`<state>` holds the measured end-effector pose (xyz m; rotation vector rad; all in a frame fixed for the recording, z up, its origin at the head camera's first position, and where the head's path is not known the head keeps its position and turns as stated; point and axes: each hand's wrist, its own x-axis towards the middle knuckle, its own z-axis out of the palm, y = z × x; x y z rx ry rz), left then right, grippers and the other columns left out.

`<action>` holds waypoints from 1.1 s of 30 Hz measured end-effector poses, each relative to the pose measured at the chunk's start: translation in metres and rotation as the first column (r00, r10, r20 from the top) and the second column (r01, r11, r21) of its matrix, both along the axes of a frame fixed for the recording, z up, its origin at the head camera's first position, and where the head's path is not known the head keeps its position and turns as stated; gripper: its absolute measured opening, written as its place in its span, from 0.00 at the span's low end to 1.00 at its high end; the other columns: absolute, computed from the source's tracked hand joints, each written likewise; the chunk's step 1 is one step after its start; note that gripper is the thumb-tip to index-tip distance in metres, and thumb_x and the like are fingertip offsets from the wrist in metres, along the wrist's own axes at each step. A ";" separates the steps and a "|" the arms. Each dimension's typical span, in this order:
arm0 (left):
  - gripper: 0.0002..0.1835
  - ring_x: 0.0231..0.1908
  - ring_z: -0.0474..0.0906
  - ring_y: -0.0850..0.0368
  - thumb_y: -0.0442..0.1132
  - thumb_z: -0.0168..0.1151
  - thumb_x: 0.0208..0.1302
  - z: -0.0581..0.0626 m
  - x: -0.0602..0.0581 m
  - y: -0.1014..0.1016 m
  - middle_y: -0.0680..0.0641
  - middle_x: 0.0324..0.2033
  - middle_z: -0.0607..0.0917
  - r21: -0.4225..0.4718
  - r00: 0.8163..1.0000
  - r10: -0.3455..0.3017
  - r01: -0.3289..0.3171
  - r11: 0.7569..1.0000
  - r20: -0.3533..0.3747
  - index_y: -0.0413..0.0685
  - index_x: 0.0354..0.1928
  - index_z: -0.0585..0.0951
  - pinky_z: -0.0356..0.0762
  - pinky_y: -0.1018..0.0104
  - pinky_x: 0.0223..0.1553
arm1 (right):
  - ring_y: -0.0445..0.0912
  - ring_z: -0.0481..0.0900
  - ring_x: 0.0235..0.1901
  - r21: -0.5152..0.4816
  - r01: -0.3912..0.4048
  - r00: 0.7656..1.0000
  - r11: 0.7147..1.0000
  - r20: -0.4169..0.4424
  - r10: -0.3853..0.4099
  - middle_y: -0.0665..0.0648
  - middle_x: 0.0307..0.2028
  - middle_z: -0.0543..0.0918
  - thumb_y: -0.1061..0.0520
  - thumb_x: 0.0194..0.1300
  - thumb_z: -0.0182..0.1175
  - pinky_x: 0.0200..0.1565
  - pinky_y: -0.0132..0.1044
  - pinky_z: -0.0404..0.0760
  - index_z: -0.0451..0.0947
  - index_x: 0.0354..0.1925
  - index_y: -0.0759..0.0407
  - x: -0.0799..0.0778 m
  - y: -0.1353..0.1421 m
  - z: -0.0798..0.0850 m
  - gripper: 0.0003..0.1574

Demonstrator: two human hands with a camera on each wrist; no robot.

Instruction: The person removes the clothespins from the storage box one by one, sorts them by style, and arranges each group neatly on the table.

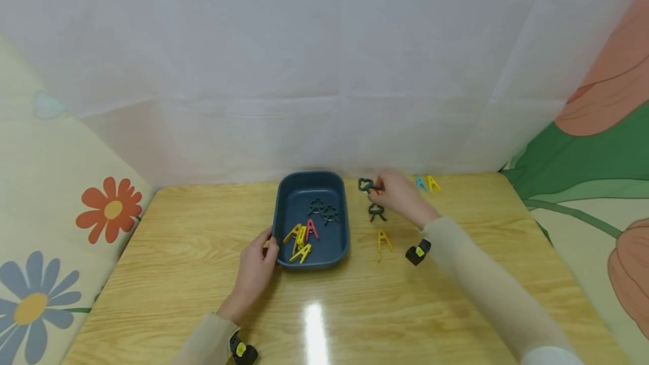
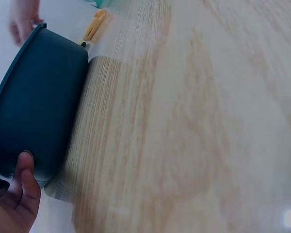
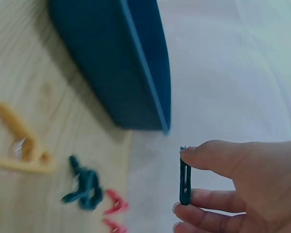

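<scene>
My right hand [image 1: 400,196] pinches a dark green clip [image 3: 185,177] between thumb and fingertips, held up to the right of a dark blue bin [image 1: 311,182]. At the bin's near left side, my left hand [image 1: 257,261] grips the wall, thumb at the rim and fingers against the outside. Inside the bin lie two dark green clips [image 1: 330,214], a pink clothespin [image 1: 312,230] and several yellow clothespins [image 1: 302,253]. Another dark green clip [image 1: 377,211] is on the table just below my right hand. Two red clothespins [image 3: 115,202] lie beside it, mostly hidden in the head view.
An orange-yellow clothespin [image 1: 383,242] lies right of the bin on the wooden table [image 1: 203,230]. Farther right, near the back edge, are a blue clothespin [image 1: 421,183] and a yellow one [image 1: 433,183]. A white sheet [image 1: 243,83] hangs behind the table.
</scene>
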<state>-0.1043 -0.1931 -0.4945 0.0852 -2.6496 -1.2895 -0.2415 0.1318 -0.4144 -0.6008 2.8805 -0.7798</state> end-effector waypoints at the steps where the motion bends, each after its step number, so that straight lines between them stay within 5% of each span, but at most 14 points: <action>1: 0.23 0.48 0.87 0.42 0.34 0.49 0.79 0.000 0.000 0.000 0.30 0.62 0.81 -0.001 1.000 -0.001 0.001 1.000 0.001 0.30 0.70 0.74 0.85 0.64 0.40 | 0.47 0.72 0.26 -0.014 0.010 1.000 1.000 0.007 -0.010 0.57 0.31 0.79 0.51 0.70 0.66 0.30 0.41 0.71 0.77 0.36 0.61 0.001 0.005 -0.004 0.15; 10: 0.23 0.49 0.87 0.42 0.35 0.49 0.79 -0.001 0.002 0.001 0.30 0.63 0.80 0.005 1.000 0.007 -0.007 1.000 0.014 0.31 0.71 0.72 0.84 0.66 0.39 | 0.55 0.81 0.41 -0.027 0.118 0.993 0.993 0.025 -0.118 0.65 0.45 0.84 0.49 0.70 0.65 0.46 0.53 0.81 0.80 0.51 0.70 0.009 0.036 -0.029 0.24; 22: 0.23 0.47 0.87 0.43 0.34 0.49 0.79 -0.004 0.005 0.003 0.31 0.62 0.81 0.004 1.000 0.002 -0.001 1.000 -0.007 0.31 0.70 0.74 0.83 0.69 0.37 | 0.52 0.79 0.36 -0.039 0.204 0.979 0.978 0.016 -0.204 0.60 0.37 0.84 0.49 0.69 0.68 0.40 0.50 0.79 0.80 0.44 0.66 0.020 0.049 -0.058 0.20; 33: 0.23 0.47 0.87 0.43 0.34 0.49 0.79 -0.003 0.005 0.004 0.31 0.61 0.81 0.018 1.000 0.001 -0.001 1.000 0.000 0.31 0.70 0.73 0.83 0.70 0.36 | 0.57 0.83 0.40 -0.020 0.246 0.969 0.969 0.044 -0.245 0.64 0.40 0.86 0.49 0.69 0.67 0.45 0.54 0.82 0.81 0.45 0.68 0.025 0.052 -0.073 0.22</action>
